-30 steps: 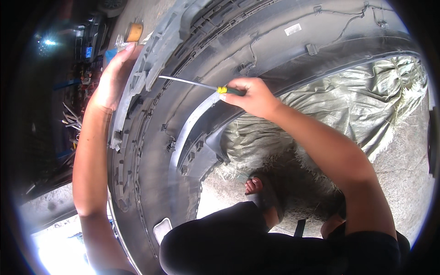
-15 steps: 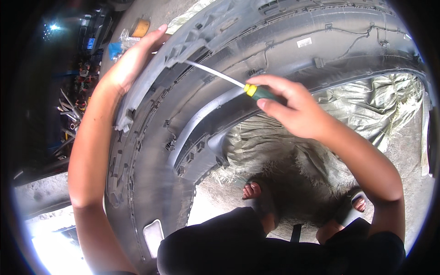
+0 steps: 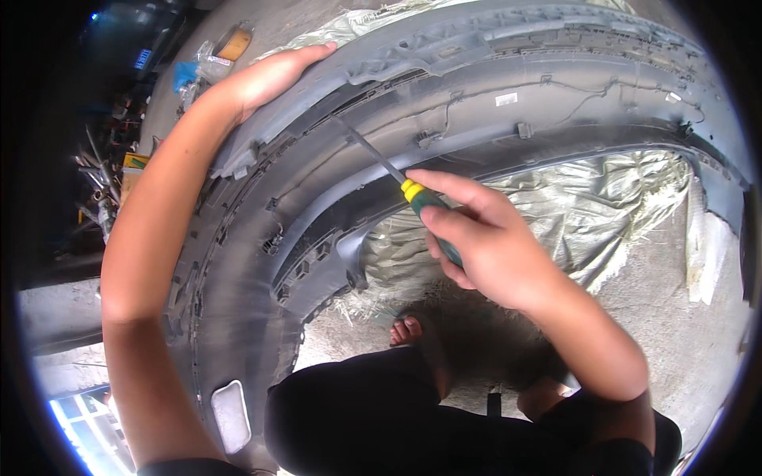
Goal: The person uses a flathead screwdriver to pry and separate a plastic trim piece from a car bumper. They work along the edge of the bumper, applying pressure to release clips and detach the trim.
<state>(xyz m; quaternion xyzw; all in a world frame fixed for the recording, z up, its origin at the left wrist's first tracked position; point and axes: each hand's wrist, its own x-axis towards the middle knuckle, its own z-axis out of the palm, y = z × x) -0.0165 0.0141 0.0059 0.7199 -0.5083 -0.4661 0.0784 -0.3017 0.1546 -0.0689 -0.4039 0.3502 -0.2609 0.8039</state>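
Observation:
A large dark grey car bumper (image 3: 230, 317) lies with its inner side up, curving across the view in front of me. My left hand (image 3: 274, 79) holds its outer edge at the far left, by a lighter grey trim strip (image 3: 373, 67); most of its fingers are hidden over the edge. My right hand (image 3: 492, 246) is wrapped round the handle of a green and yellow screwdriver (image 3: 412, 190). The screwdriver's shaft points up and left over the bumper, its tip near the slot beside the trim strip. Whether the tip touches anything I cannot tell.
Crumpled pale woven sheeting (image 3: 587, 206) lies under the bumper. A thin wire (image 3: 452, 111) with clips runs along its inner side. Tools (image 3: 99, 178), a blue plastic bag (image 3: 185, 75) and a tape roll (image 3: 235, 45) are at the left. My foot (image 3: 406, 330) is close to the bumper.
My right hand has drawn the screwdriver back toward me, its tip now off the trim strip's edge. My left hand stays at the bumper's edge. The whole view has shifted slightly.

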